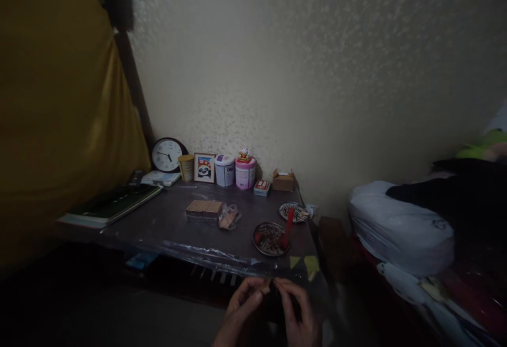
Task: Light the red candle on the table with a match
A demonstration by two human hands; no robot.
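Observation:
Just off the front edge of the table, my left hand (245, 305) is closed in a pinch on a small tan piece (266, 287). Beside it, my right hand (296, 307) has its fingertips pinched together, close to the piece; what sits in them is too dark to make out. On the table beyond the hands lies a dark round plate (262, 249) of small dark bits, with a red spoon-like tool (290, 224) standing in it. Behind that is a second plate (284, 216) holding pale thin sticks (302, 214).
A stack of thin brown pieces (204, 208) and a clear bag (229, 217) lie mid-table. Along the wall stand a clock (167, 156), picture frame (204, 168), two tubs (225, 171) and a cardboard box (283, 181). A green book (114, 204) lies left; bags (400, 225) are right.

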